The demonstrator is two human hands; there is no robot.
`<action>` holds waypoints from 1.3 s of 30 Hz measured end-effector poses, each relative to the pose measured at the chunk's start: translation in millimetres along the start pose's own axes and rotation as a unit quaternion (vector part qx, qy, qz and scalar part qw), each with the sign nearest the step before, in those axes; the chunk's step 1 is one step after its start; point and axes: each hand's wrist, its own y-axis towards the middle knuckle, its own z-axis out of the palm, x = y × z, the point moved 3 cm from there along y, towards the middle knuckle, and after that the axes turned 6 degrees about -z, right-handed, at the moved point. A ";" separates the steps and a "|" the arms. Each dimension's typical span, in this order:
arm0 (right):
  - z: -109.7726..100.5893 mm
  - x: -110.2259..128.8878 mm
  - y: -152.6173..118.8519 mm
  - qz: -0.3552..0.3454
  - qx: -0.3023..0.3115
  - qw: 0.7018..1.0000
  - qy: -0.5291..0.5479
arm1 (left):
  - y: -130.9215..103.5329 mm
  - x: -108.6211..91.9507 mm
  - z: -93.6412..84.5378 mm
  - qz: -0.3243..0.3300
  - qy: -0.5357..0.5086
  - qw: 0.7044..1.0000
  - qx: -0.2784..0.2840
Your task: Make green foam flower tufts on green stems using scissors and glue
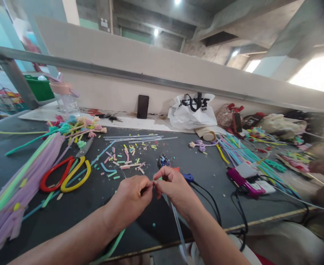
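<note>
My left hand (132, 193) and my right hand (173, 184) meet at the fingertips over the dark table (139, 228). Both are closed in a pinch, with a tiny greenish bit showing between them; what it is I cannot make out. A green strip (117, 243) hangs below my left wrist. Below my right hand a translucent glue stick (180, 228) slants down past the table edge. Just behind the hands lies a blue tool (188, 177) with a black cord. Cut pastel pieces (127, 165) are scattered beyond them.
Scissors with red and yellow handles (76, 175) lie left, beside long pastel strips (37, 176). Clear sticks (139, 138), a phone (142, 106) and a white bag (193, 112) are farther back. A magenta power strip (244, 183) with cords is right. Another person's hand (323, 162) is at far right.
</note>
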 end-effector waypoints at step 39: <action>10.8 7.7 -11.2 -0.168 0.039 0.975 0.143 | 12.0 12.7 4.1 -0.159 -0.639 0.727 0.196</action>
